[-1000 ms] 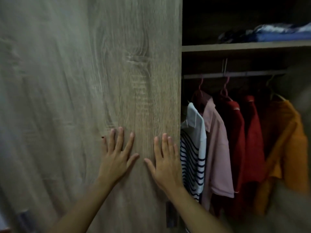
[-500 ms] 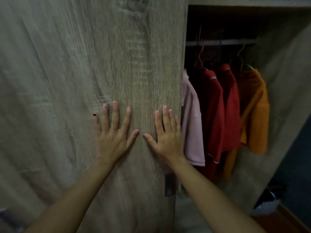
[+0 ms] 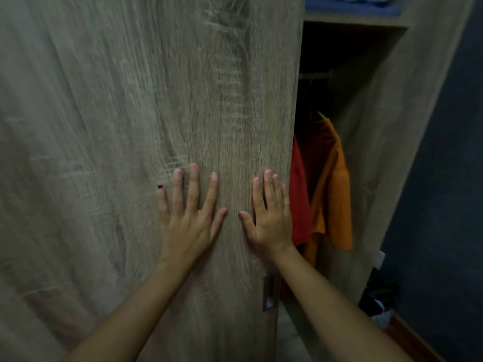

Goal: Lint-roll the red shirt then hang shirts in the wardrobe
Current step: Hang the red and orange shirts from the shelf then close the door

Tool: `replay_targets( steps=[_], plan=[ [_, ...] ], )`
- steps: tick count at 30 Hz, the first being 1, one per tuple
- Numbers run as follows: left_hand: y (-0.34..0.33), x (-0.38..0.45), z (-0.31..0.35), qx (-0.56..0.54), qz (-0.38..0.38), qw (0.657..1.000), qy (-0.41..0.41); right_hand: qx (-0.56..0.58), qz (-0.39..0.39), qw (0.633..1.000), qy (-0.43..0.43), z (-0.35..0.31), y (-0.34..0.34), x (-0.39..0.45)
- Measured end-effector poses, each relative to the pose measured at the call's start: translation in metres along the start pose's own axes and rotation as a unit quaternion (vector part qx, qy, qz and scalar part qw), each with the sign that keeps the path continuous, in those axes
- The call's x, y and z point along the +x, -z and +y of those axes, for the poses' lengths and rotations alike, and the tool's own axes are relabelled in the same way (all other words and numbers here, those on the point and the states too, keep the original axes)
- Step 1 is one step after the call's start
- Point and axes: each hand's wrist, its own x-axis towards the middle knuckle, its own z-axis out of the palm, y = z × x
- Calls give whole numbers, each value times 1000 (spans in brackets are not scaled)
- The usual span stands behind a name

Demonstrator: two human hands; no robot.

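Oak-grain wardrobe door [image 3: 183, 100] lay under my left hand [image 3: 187, 218] and right hand [image 3: 271, 220], both flat with fingers spread, while beside them the red shirt [image 3: 299, 205] and an orange shirt [image 3: 337, 194] hung inside, so I judged only closing remained.
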Motion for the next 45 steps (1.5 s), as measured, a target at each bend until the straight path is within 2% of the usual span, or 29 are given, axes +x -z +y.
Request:
replay_targets(
  steps=[6,11,20,30,45],
  plan=[
    [-4,51,62,-33,60,997,-43,10,-7,1000,-12,85,14,-5],
    [-18,83,122,7,43,998,-45,9,-24,999,-34,149,26,-10],
    [-32,116,208,-11,83,995,-47,47,-50,971,-228,197,27,-58],
    [-41,128,242,5,87,995,-47,27,-70,971,-228,235,18,-87],
    [-46,128,252,18,79,996,-45,32,-30,978,-204,247,13,-91]
  ],
)
